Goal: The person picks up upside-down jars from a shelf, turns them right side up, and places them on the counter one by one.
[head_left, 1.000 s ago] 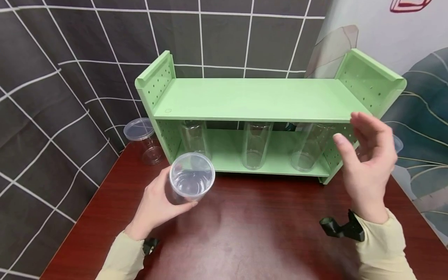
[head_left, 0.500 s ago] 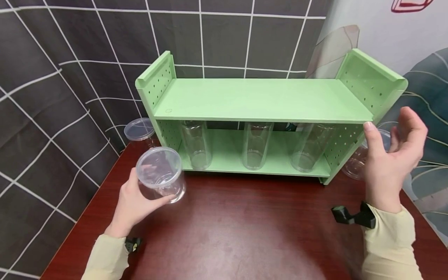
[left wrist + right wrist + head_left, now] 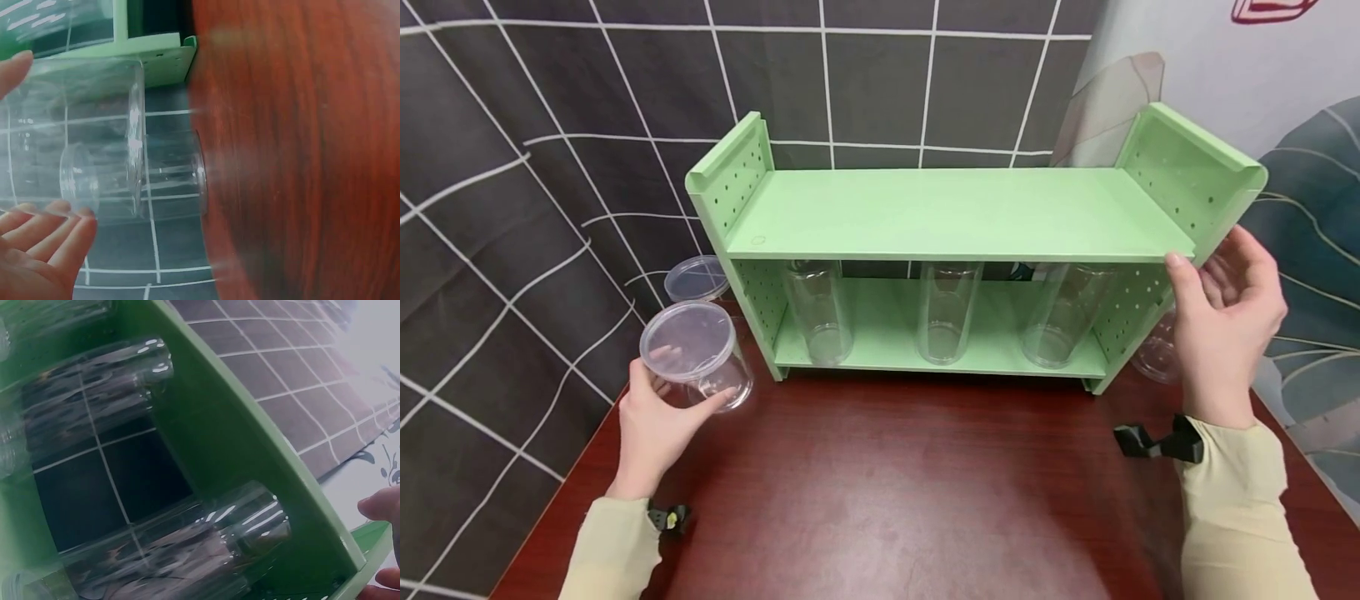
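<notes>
My left hand [image 3: 655, 429] holds a clear plastic jar [image 3: 722, 379] with a translucent lid, thumb on its near side and fingers round the far side. In the left wrist view, the jar [image 3: 100, 137] lies between thumb and fingertips. Behind it stands a similar lidded jar [image 3: 696, 279], left of the green two-tier shelf [image 3: 955, 212]. My right hand [image 3: 1232, 321] is at the shelf's right end, thumb tip over the front corner and loosely bent fingers beyond the side panel. The right wrist view shows the thumb apart from the fingers beside the shelf [image 3: 250, 419].
On the lower tier stand three tall clear cylinders: left [image 3: 823, 321], middle [image 3: 946, 321] and right [image 3: 1063, 321]. Another clear container [image 3: 1159, 350] stands on the red-brown table [image 3: 925, 483] right of the shelf, partly hidden. A dark gridded backdrop [image 3: 880, 92] hangs behind.
My left hand has carried the jar left, from in front of the shelf to beside its left end. The right hand moved right, then slightly back left to the shelf's side panel.
</notes>
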Action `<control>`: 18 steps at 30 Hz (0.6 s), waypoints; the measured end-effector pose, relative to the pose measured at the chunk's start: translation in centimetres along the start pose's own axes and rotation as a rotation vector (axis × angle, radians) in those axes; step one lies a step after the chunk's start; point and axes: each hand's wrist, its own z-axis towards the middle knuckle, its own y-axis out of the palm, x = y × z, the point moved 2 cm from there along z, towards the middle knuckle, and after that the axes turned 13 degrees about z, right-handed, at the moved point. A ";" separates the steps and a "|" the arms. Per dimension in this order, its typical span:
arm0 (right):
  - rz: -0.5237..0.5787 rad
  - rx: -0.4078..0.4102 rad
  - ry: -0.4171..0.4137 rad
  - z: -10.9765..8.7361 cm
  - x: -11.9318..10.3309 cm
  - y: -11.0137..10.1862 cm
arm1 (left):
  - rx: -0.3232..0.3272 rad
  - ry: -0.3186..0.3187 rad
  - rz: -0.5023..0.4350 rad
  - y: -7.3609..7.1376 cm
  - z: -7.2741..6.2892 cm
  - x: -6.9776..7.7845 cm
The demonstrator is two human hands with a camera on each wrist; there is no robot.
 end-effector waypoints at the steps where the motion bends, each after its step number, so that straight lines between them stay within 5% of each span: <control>1: -0.029 0.000 -0.004 0.1 0.1 0.0 | -0.001 -0.019 -0.002 0.0 0.1 -0.1; 10: -0.305 0.088 -0.090 0.2 0.2 0.3 | -0.071 -0.151 -0.065 0.4 1.0 -1.0; 18: -0.388 0.149 -0.143 0.9 0.5 0.1 | -0.140 -0.223 -0.085 0.8 1.6 -1.8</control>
